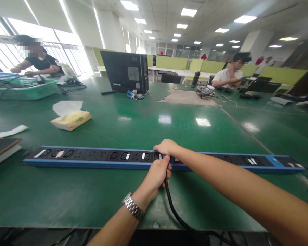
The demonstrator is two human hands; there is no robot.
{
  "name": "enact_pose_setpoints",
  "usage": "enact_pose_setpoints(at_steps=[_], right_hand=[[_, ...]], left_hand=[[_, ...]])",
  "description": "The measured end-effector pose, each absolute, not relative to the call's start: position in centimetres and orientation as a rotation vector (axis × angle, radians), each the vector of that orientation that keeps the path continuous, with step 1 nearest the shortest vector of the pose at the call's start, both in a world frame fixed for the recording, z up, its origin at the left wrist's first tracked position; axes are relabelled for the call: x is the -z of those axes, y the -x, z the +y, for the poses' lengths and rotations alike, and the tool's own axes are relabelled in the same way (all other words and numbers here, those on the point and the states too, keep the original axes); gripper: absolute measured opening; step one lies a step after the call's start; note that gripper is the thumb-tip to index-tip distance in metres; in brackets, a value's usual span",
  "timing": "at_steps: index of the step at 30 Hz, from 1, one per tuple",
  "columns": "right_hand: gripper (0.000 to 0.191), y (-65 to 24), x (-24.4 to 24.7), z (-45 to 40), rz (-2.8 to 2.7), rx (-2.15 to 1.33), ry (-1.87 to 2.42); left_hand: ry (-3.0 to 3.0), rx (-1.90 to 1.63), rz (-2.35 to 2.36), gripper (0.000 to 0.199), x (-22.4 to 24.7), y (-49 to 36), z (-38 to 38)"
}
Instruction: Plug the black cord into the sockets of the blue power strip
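Observation:
A long black power strip (87, 155) with blue edges lies across the green table, with rows of sockets and small white labels facing up. My left hand (157, 172), below a metal watch, is closed round the upper end of a black cable (172, 205) at the strip's middle. The cable's plug end is hidden by my fingers. From there the cable hangs down over the table's front edge. My right hand (166, 147) rests on the strip's far edge just beyond my left, its fingers bent over the strip and mostly hidden.
An open tissue pack (73, 119) and a notebook (2, 150) lie at the left. Farther back are a green basket (28, 89), a black computer case (125, 71), gloves (135, 95) and a cardboard piece (187, 97). Two people sit across the table.

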State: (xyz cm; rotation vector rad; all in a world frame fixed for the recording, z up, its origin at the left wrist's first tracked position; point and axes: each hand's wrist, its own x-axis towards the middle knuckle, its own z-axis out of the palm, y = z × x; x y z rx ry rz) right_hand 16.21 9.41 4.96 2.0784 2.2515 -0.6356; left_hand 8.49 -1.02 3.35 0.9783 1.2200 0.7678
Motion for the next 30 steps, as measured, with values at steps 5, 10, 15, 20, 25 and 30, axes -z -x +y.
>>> enact_pose_setpoints(at_steps=[5, 10, 15, 20, 25, 30], right_hand=[[0.051, -16.8, -5.5, 7.5, 2.255, 0.555, -2.058], [0.052, -16.0, -5.7, 6.7, 2.355, 0.33, -2.071], [0.048, -15.9, -5.3, 7.5, 2.424, 0.283, -2.028], [0.058, -17.7, -5.0, 7.2, 2.385, 0.446, -2.215], [0.055, -21.5, -3.6, 4.7, 2.282, 0.261, -2.385], [0.049, -20.8, -3.9, 4.8, 2.281, 0.293, -2.342]], left_hand=[[-0.982, -0.655, 1.118, 0.021, -3.9, -8.6, -1.3], [-0.965, -0.561, 1.103, 0.023, -3.7, -8.4, -0.8], [-0.948, -0.528, 1.119, 0.02, -3.5, -8.2, -0.3], [-0.835, -0.622, 1.158, 0.028, -3.8, -8.3, -0.5], [-0.65, -0.786, 1.11, 0.041, -2.8, -9.4, -1.2], [-0.698, -0.989, 1.249, 0.035, -4.2, -9.9, -1.4]])
